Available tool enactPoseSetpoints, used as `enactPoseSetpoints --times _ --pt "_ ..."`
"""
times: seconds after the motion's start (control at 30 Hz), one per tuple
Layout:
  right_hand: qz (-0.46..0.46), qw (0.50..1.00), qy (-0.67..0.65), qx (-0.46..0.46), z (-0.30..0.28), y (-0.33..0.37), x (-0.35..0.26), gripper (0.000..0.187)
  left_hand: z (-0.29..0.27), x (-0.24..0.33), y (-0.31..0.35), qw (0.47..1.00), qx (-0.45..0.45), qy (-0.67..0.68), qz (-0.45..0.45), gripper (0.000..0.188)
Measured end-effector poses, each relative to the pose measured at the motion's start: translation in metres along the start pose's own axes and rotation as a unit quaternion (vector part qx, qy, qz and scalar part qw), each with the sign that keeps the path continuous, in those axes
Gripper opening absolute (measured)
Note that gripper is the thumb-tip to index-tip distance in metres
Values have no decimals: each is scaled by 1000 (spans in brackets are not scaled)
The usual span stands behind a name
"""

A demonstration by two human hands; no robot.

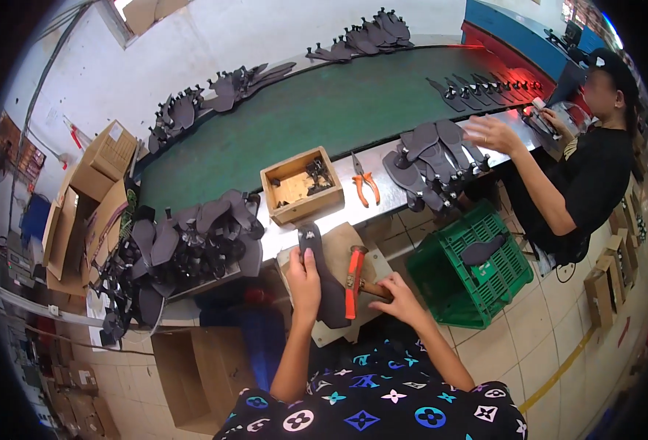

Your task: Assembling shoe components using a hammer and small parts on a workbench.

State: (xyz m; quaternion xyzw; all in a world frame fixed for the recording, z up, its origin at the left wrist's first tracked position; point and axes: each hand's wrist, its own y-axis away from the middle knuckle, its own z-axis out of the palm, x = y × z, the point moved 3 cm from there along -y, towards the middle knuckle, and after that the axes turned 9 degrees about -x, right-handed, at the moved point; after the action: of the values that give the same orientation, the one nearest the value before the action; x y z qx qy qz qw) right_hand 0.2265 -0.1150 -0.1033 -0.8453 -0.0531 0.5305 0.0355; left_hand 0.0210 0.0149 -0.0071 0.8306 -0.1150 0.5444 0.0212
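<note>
My left hand (306, 286) is closed on the left edge of a dark grey shoe sole (330, 297). The sole lies lengthwise on a pale work board (368, 258), with a small light mark near its far end. In my right hand (406, 301) is the wooden handle of a hammer (354, 273), whose red head is over the sole's right edge. Whether the head touches the sole I cannot tell. Beyond the board stands a wooden box (284, 213) with small black parts inside. Beside it lie orange-handled pliers (366, 183).
Dark soles with black straps (192, 235) are heaped at the left; more (434, 158) lie to the right. A green belt (265, 143) runs behind. A green crate (478, 293) stands at the right, near a seated person (595, 161). An open carton (181, 374) is at the lower left.
</note>
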Motion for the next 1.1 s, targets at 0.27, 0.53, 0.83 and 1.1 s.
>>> enactPoseSetpoints --times 0.27,0.53,0.83,1.1 --pt "141 979 44 143 -9 54 52 16 -4 8 -22 926 75 -355 102 36" --pt "165 912 -237 292 -41 128 49 38 -17 1 -215 710 -223 -668 -6 22" --pt "127 916 -211 317 -60 133 16 36 -12 21 -244 738 -330 -588 30 33" --pt "78 937 -300 160 -91 41 -81 47 -38 106 -104 937 -247 238 70 10"
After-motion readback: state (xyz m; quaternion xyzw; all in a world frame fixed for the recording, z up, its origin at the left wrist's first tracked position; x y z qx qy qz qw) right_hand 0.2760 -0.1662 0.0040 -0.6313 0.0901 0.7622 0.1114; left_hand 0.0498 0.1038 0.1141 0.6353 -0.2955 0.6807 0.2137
